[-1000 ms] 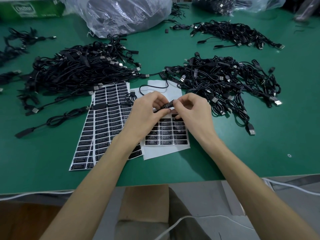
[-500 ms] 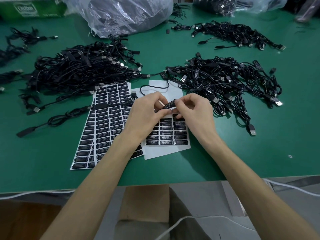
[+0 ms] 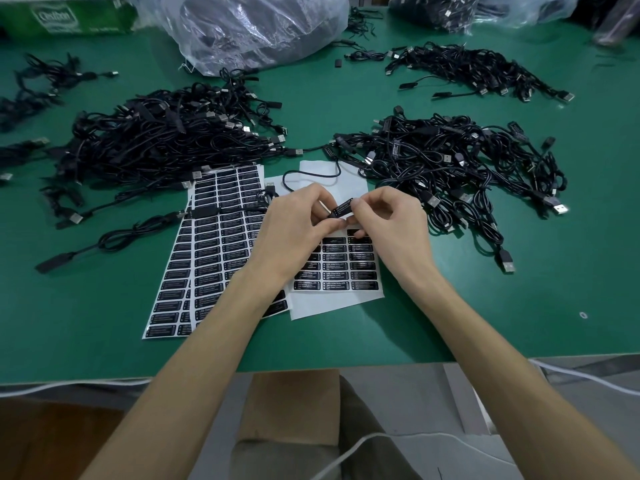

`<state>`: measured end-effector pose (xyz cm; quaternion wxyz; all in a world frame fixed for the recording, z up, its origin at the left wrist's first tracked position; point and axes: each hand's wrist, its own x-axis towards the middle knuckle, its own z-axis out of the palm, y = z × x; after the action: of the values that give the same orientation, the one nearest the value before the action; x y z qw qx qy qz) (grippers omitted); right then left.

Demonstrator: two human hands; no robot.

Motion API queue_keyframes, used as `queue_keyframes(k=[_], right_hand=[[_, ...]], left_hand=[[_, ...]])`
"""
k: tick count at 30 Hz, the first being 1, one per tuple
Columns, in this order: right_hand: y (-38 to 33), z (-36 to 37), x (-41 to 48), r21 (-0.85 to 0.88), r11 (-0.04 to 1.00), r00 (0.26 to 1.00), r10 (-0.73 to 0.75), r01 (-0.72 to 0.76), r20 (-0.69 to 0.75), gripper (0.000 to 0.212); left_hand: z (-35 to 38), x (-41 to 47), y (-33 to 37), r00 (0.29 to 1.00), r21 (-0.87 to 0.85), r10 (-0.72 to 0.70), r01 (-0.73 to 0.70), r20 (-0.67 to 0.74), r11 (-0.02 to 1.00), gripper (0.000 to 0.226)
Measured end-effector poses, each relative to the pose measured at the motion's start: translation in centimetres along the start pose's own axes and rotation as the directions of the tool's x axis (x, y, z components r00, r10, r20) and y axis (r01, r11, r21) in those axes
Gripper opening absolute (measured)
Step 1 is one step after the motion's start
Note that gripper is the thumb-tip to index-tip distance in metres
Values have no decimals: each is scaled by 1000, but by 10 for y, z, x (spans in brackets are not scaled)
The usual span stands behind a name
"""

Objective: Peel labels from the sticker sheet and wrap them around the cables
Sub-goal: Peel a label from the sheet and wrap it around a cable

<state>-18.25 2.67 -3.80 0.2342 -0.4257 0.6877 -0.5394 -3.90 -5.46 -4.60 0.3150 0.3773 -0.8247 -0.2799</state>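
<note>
I start at nine o'clock from the hands, where one loose cable [image 3: 114, 237] runs across the green table [image 3: 519, 306] onto the full sticker sheet [image 3: 214, 244]. The sheet's rows of black labels lie flat at eight o'clock. At ten o'clock a big pile of black USB cables [image 3: 166, 140] touches that sheet's far edge, and a clear plastic bag [image 3: 256, 26] sits at twelve o'clock.

The left hand [image 3: 294, 233] is curled, its thumb and fingertips pinching the lower end of a short black cable section [image 3: 341, 210] held above the sheets at the centre. I see white print on this section, so a label is on it, but I cannot tell how far round it goes. Its thin lead [image 3: 311, 176] loops away towards twelve o'clock over white backing paper.

The right hand [image 3: 391, 226] pinches the upper end of the same section between thumb and forefinger, with the other fingers curled in. Under both hands lies the partly used sticker sheet [image 3: 336, 271], its remaining labels at six o'clock. A second cable pile [image 3: 450, 161] lies at two o'clock and a third pile [image 3: 478, 71] at one o'clock.
</note>
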Motion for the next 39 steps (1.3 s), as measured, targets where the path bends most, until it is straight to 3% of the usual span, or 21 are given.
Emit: queue_keyframes(k=[39], right_hand=[[-4,0,-1,-18,1000,1000,15,-14,6,13]], left_hand=[[0,-1,1,1000,15,1,-1,-8,1000,33]])
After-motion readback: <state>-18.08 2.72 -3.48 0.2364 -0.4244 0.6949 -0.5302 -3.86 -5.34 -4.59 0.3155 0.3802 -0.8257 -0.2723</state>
